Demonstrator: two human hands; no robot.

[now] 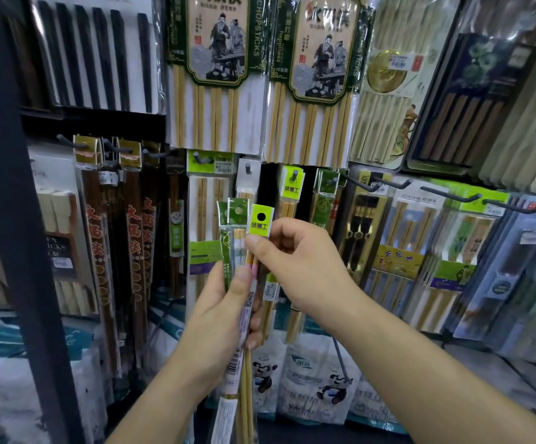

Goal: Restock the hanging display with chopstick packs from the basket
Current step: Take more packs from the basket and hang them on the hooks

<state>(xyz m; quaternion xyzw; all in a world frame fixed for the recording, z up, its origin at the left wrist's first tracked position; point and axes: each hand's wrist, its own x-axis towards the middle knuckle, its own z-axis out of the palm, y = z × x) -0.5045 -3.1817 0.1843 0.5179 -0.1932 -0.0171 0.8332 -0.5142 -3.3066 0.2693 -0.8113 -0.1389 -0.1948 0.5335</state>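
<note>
Head view, restock step in hand. Gripped upright in left hand (225, 318), fingers curled round the lower shafts: bundle of slim clear-plastic chopstick packs w/ dark-green header cards (232, 216). Pinched betw. thumb and fingers of right hand (295, 261), just below its round hang hole: front pack w/ lime-green header card (261, 224), touching the bundle, not yet on any hook. Probable target, judging by matching header: hanging lime-green-headed pack (292, 184), up and to the right. Nearer peg w/ white header (248, 169) an easy wrong pick. Risks: hole missing the peg tip, so header creased or torn; light pinch near the top, so pack swinging or slipping; slackened left grip during separation, so rest of bundle fanning out and dropping. Basket not in view. No surface visible. Setting a shop wall display, i.e. large bamboo chopstick cards (218, 75) above, black metal upright (13, 203) at left, panda-printed bags (324, 379) below.
</note>
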